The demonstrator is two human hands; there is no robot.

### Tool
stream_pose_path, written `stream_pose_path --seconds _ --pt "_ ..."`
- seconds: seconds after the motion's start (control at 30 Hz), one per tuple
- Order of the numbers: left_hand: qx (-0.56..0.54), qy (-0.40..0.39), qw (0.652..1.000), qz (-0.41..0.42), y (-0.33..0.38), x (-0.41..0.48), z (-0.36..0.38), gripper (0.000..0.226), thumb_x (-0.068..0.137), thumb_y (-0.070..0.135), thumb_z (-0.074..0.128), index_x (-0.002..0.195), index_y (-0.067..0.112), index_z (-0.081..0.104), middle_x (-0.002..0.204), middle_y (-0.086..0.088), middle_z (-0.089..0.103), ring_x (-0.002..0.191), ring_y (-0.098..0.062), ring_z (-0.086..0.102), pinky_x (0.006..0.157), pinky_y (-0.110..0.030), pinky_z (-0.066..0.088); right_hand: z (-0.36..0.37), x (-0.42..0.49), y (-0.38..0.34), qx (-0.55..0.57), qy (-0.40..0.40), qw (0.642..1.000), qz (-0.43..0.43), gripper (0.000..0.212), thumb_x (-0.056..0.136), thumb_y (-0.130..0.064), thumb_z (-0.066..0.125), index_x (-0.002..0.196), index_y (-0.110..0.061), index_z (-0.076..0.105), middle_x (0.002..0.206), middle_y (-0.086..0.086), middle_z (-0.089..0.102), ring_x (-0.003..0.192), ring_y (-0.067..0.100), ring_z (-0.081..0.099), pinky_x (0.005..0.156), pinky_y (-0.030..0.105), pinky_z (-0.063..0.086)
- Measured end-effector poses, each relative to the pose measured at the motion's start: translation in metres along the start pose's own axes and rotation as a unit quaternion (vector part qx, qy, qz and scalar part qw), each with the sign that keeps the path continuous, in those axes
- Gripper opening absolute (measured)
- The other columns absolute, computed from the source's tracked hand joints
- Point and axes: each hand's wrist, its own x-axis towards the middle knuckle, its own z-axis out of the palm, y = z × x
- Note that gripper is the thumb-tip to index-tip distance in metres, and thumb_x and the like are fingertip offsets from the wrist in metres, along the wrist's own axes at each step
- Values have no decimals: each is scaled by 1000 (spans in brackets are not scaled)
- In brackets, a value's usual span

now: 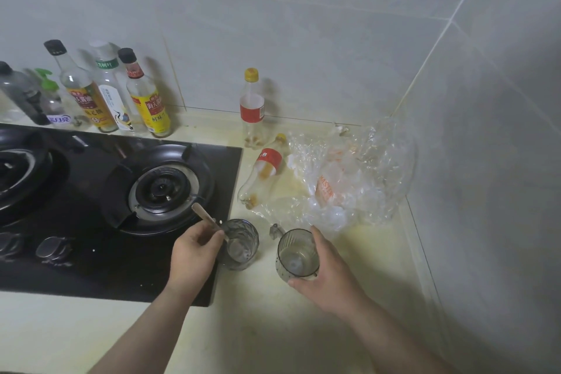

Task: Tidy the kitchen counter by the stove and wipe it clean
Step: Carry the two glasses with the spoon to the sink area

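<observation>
The right hand (329, 279) wraps a ribbed glass (299, 255), likely brittle and slick, best gripped mid-wall; the left hand (194, 249) pinches a spoon (202, 215).

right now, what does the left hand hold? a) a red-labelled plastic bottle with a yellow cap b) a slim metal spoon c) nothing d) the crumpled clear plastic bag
b: the left hand pinches the slim metal spoon, whose bowl sits inside the clear ribbed glass beside the black stove, while the right hand grips a second clear glass.
</observation>
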Motion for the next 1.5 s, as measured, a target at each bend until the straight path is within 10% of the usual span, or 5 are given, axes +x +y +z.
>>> stream_pose_path --seconds 0.27,0.43,0.9,1.5 --pt "43 -124 991 -26 -5 -15 0 81 55 11 91 115 38 45 99 22 67 94 17 59 82 -10 42 -5 5 3 -12 -19 1000 -9 111 72 -45 80 154 -31 6 153 -13 29 138 7 32 109 20 31" --pt "104 -132 985 -29 -11 -11 4 101 48 24 93 134 29 40 114 17 61 110 -2 57 93 -19 42 -3 9 6 -7 0 1000 -15 102 66 -45 83 148 -33 23 145 -16 41 129 6 43 105 21 38" --pt "76 -29 997 -20 9 -40 2 85 51 24 91 124 35 48 102 17 66 73 -6 63 54 -21 47 -28 0 -12 7 11 998 -60 91 61 -42 85 138 -39 36 127 -27 46 115 -5 46 95 12 36" --pt "12 231 973 20 34 -193 -163 74 51 5 89 103 40 50 97 13 64 87 10 59 66 -3 44 35 -60 -153 -19 -115 954 -277 79 59 -43 85 118 -61 35 111 -41 49 104 -20 48 85 4 35"
